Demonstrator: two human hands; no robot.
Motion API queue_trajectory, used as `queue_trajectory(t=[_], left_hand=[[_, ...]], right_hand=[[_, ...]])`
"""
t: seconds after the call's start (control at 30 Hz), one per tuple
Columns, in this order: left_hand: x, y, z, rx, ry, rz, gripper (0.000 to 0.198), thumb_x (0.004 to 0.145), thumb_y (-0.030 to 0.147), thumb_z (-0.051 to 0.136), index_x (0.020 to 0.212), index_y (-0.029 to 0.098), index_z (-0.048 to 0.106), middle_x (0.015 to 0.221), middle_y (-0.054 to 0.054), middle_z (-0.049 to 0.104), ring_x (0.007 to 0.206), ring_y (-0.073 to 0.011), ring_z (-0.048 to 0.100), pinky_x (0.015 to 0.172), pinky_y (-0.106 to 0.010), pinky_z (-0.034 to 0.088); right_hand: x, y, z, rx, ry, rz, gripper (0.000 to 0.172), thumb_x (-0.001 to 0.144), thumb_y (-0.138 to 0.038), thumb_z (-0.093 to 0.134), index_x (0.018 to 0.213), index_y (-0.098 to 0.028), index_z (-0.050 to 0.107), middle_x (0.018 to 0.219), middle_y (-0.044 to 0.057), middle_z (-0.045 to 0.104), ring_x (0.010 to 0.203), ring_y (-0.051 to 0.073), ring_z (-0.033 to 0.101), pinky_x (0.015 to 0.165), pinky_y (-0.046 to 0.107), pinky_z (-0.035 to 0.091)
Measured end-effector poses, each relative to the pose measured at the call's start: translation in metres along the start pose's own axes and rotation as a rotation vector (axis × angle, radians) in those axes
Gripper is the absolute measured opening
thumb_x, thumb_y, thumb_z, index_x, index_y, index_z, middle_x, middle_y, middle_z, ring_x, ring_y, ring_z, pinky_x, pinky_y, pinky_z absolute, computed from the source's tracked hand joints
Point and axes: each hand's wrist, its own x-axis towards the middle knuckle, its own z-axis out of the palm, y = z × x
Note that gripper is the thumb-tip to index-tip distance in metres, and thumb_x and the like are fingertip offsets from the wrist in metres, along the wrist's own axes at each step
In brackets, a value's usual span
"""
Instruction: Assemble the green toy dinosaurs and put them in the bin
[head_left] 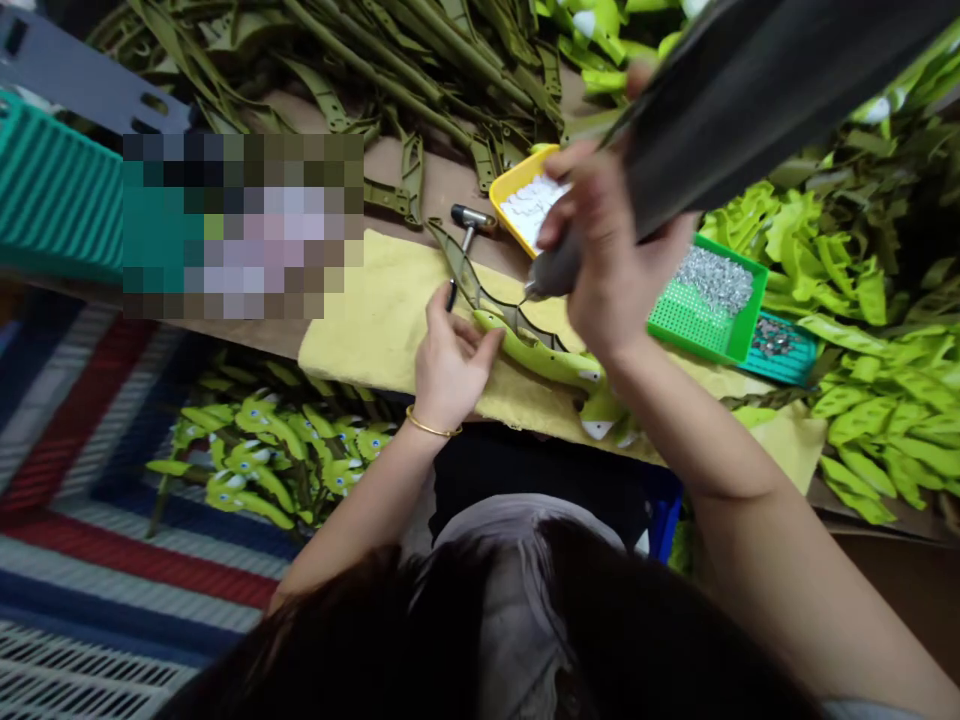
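Note:
My right hand [611,250] is closed around a dark grey power screwdriver [720,110], held at a slant. Its thin bit points down at an olive plastic frame [465,270]; whether the bit touches it I cannot tell. Against that frame lies a long lime-green plastic piece [540,360] with white at its right end. My left hand [454,365] pinches the left end of the lime-green piece between thumb and fingers. Both parts rest on a yellow cloth [367,300]. Just beyond the frame lies a small hammer [472,220].
A yellow tray [517,178] holds white pieces, a green basket [701,345] small silvery screws. Behind it sits a teal basket [799,365]. Olive parts [450,70] pile at the back, lime-green pieces [885,410] at right. Finished-looking green assemblies [262,460] lie lower left. A pixelated patch hides part.

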Motion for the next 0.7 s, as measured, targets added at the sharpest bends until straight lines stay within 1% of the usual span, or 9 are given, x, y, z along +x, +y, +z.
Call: queue_trajectory(t=[0.07,0.1,0.17,0.23,0.33,0.43,0.53,0.63,0.7], left_hand=[[-0.003,0.014,-0.001,0.351,-0.088,0.345,0.066,0.078,0.037,0.073,0.133,0.016,0.045,0.106,-0.011,0.062,0.102,-0.0287,0.061,0.093,-0.044,0.048],[-0.003,0.022,0.002,0.489,-0.2,0.506,0.062,0.079,0.036,0.072,0.132,0.014,0.048,0.116,-0.015,0.059,0.112,-0.0322,0.056,0.099,-0.047,0.043],[0.001,0.036,0.016,0.674,-0.464,0.743,0.057,0.08,0.035,0.07,0.129,0.011,0.052,0.126,-0.019,0.055,0.12,-0.0357,0.049,0.103,-0.05,0.037],[0.007,0.044,0.032,0.78,-0.658,0.859,0.06,0.08,0.038,0.07,0.13,0.009,0.053,0.126,-0.019,0.056,0.119,-0.0358,0.048,0.102,-0.049,0.037],[0.017,0.045,0.05,0.882,-0.809,0.894,0.068,0.08,0.046,0.069,0.132,0.006,0.051,0.117,-0.019,0.062,0.111,-0.0337,0.054,0.096,-0.045,0.04],[0.023,0.041,0.052,0.948,-0.846,0.932,0.069,0.085,0.053,0.06,0.133,0.004,0.05,0.111,-0.019,0.065,0.103,-0.031,0.059,0.09,-0.041,0.042],[0.022,0.044,0.043,0.97,-0.795,1.036,0.068,0.089,0.055,0.053,0.131,0.002,0.051,0.105,-0.019,0.067,0.098,-0.0301,0.061,0.086,-0.039,0.043],[0.014,0.05,0.023,0.941,-0.694,1.129,0.061,0.09,0.053,0.051,0.126,0.003,0.055,0.098,-0.017,0.068,0.091,-0.029,0.061,0.082,-0.04,0.044],[0.006,0.053,0.003,0.912,-0.636,1.139,0.057,0.09,0.051,0.053,0.124,0.005,0.057,0.096,-0.016,0.068,0.089,-0.0285,0.061,0.081,-0.04,0.044]], right_hand=[[0.013,-0.007,-0.027,0.141,0.208,-0.119,0.064,0.07,-0.07,0.063,0.114,-0.025,0.047,0.083,-0.002,0.062,0.049,0.008,0.054,0.044,0.026,0.044],[0.016,-0.006,-0.043,0.167,0.286,-0.155,0.066,0.068,-0.068,0.067,0.114,-0.024,0.048,0.082,-0.003,0.061,0.048,0.008,0.053,0.044,0.027,0.043],[0.016,0.003,-0.075,0.102,0.336,-0.137,0.061,0.07,-0.066,0.067,0.113,-0.026,0.049,0.082,-0.003,0.06,0.051,0.01,0.054,0.046,0.027,0.042],[0.009,0.014,-0.104,-0.002,0.339,-0.09,0.051,0.077,-0.064,0.062,0.111,-0.027,0.049,0.084,-0.003,0.059,0.052,0.009,0.055,0.048,0.027,0.041],[-0.004,0.026,-0.135,-0.111,0.329,-0.062,0.046,0.084,-0.061,0.056,0.113,-0.027,0.047,0.086,-0.004,0.058,0.057,0.009,0.058,0.054,0.027,0.041],[-0.01,0.025,-0.154,-0.075,0.372,-0.085,0.045,0.081,-0.06,0.061,0.106,-0.025,0.049,0.08,-0.005,0.056,0.055,0.008,0.057,0.054,0.027,0.041],[-0.01,0.02,-0.166,-0.022,0.383,-0.056,0.042,0.075,-0.058,0.069,0.091,-0.025,0.048,0.078,-0.005,0.058,0.05,0.006,0.052,0.049,0.027,0.041],[-0.007,0.016,-0.174,-0.033,0.385,-0.031,0.042,0.073,-0.056,0.072,0.086,-0.026,0.047,0.081,-0.004,0.06,0.049,0.006,0.052,0.048,0.028,0.044],[-0.005,0.014,-0.178,-0.049,0.4,-0.052,0.043,0.072,-0.056,0.073,0.084,-0.025,0.046,0.077,-0.004,0.058,0.05,0.007,0.053,0.046,0.028,0.044]])
